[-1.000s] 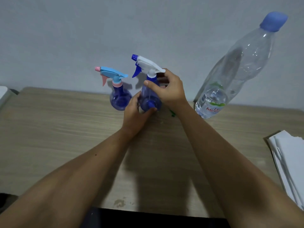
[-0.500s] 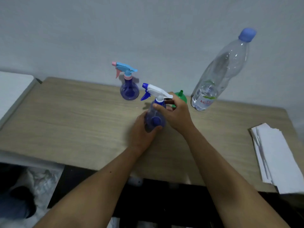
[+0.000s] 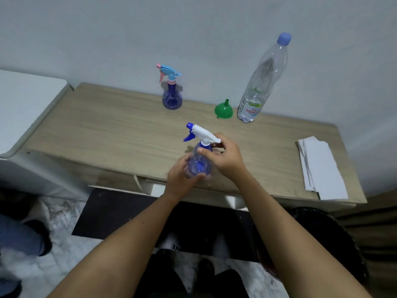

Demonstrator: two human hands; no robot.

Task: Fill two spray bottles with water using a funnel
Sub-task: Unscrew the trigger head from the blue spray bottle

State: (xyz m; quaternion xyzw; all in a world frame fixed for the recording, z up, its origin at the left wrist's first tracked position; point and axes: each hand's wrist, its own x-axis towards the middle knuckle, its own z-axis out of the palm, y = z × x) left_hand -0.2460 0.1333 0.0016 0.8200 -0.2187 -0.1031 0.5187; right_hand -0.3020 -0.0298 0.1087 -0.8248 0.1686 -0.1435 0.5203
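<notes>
Left hand (image 3: pixel 182 177) cups the base of the white-top sprayer (image 3: pixel 200 155), right hand (image 3: pixel 223 158) pinches its neck, near the table's (image 3: pixel 111 130) front edge. Second sprayer (image 3: pixel 171 91) stands at the back, green funnel (image 3: pixel 223 109) upside down just beside the water bottle (image 3: pixel 261 82).

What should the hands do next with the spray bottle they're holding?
Probably twist the white sprayer head off. The left hand grips the bottle's body, the right hand grips its neck, and the green funnel needs an open mouth.
</notes>
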